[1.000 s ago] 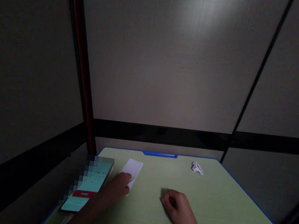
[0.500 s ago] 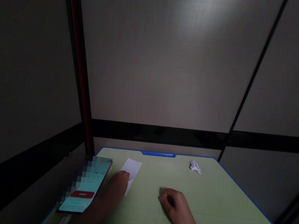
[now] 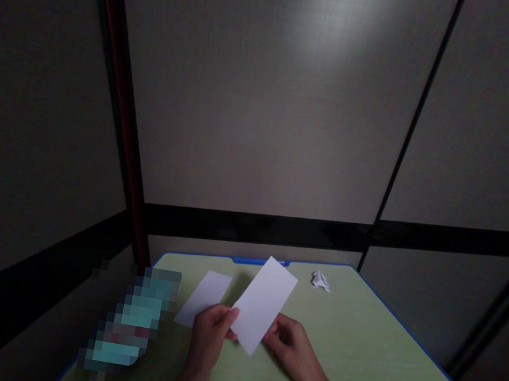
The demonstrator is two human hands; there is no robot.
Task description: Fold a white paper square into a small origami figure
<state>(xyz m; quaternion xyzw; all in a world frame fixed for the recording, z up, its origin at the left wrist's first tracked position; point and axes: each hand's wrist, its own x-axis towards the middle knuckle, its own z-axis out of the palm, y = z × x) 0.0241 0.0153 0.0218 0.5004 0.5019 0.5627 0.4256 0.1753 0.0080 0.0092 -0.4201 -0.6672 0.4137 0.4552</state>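
Observation:
A white rectangular sheet of paper (image 3: 263,306) is held up at a tilt above the table. My left hand (image 3: 210,332) pinches its left edge, thumb in front and fingers behind. At the lower right edge of the sheet is my right hand (image 3: 289,346), its fingers curled and closed on that edge, the tips partly hidden. A second white sheet (image 3: 208,293) lies flat on the table, just beyond my left hand. Near the far right corner sits a small folded paper frog (image 3: 320,281).
The light green table (image 3: 350,375) has a blue rim and a blue strip (image 3: 243,260) at its far edge. A phone with a lit, pixelated screen (image 3: 136,314) stands at the left, a cable below it. Grey panels (image 3: 275,122) rise behind the table.
My left hand has come away from the papers at the left and moved right with one sheet. My right hand has met that sheet's edge. The view has shifted slightly.

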